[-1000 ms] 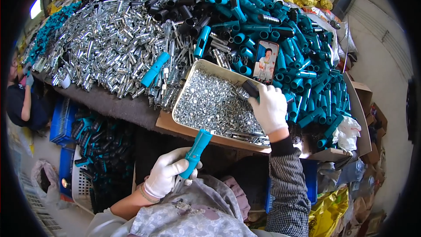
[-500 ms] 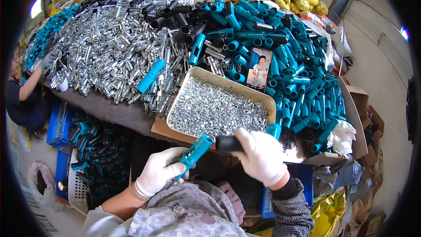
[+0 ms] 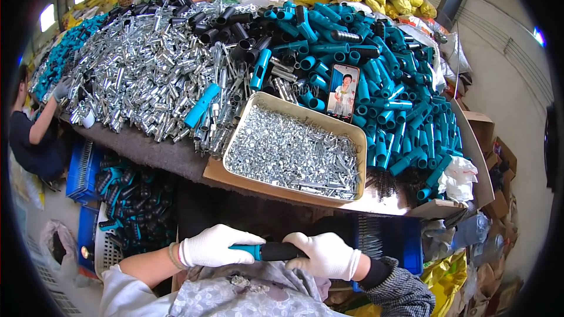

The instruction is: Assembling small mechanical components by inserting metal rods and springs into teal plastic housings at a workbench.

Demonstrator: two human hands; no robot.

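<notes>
Both of my hands wear white gloves and are held low, in front of my lap. My left hand [image 3: 214, 245] is wrapped round a teal plastic tube [image 3: 251, 250], which shows only at its right end. A black tubular sleeve [image 3: 279, 251] meets that end in line with it; how far one sits inside the other I cannot tell. Over the sleeve's right end, my right hand [image 3: 326, 255] is closed, hiding that end. Beyond my hands stands a cream tray [image 3: 276, 185] of small shiny metal parts.
Silvery metal tubes [image 3: 147, 76] are heaped at the left and teal tubes [image 3: 405, 111] at the right. A phone [image 3: 342, 95] leans behind the tray. Below the left table edge is a crate of black-and-teal handles [image 3: 138, 199]. A co-worker's gloved hand [image 3: 61, 89] touches the far-left pile.
Both hands have come down toward my lap. The teal tube and black sleeve, angled and slightly apart before, now lie level, end to end. My right hand no longer overlaps the tray.
</notes>
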